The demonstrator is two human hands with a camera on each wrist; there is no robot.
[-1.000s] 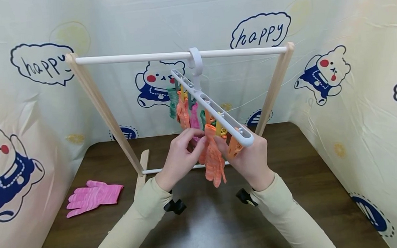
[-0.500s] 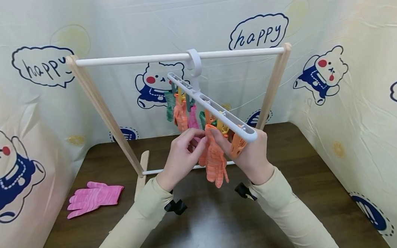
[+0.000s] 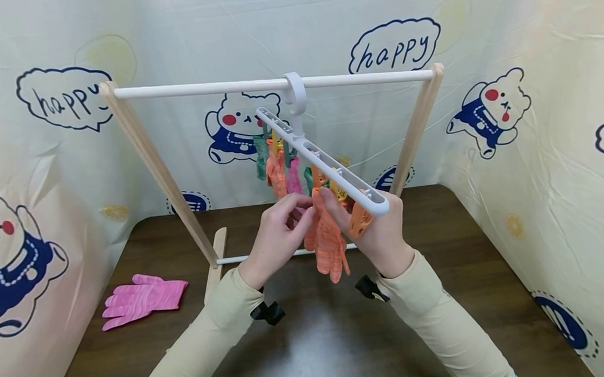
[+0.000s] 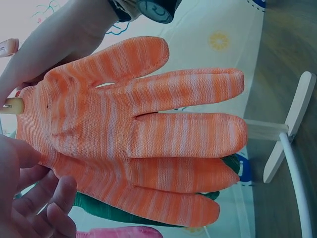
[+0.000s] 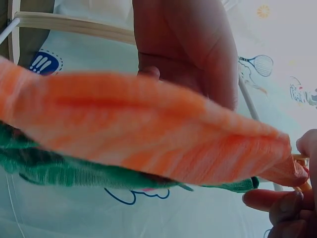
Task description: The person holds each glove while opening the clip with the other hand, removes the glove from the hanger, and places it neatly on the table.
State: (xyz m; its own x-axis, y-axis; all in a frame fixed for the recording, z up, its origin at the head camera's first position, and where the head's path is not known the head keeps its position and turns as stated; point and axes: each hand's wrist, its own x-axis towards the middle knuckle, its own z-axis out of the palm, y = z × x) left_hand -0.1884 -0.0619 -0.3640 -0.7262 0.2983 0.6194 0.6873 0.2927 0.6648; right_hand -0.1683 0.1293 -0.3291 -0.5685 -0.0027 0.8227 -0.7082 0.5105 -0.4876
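I hold the orange glove (image 3: 330,247) by its cuff, just below the near arm of the hanger (image 3: 378,207), with its fingers drooping towards the table (image 3: 492,292). My left hand (image 3: 278,232) pinches the cuff's edge between thumb and fingertips, to steady that side. My right hand (image 3: 378,236) pinches the other side, thumb across the front of the cuff. A peg (image 4: 12,105) meets the cuff there, but the right wrist view is blurred and I can't tell whether I'm squeezing it or only cloth. Holding high leaves the glove to hang under its own weight.

The hanger hooks over the rail (image 3: 199,89), which gives it height; it slants one end towards me, presumably bringing this side within reach. Towards its far end hang a green glove (image 3: 262,159) and a second orange glove (image 3: 277,175). A pink glove (image 3: 146,299) lies flat at my left, clear of both hands.
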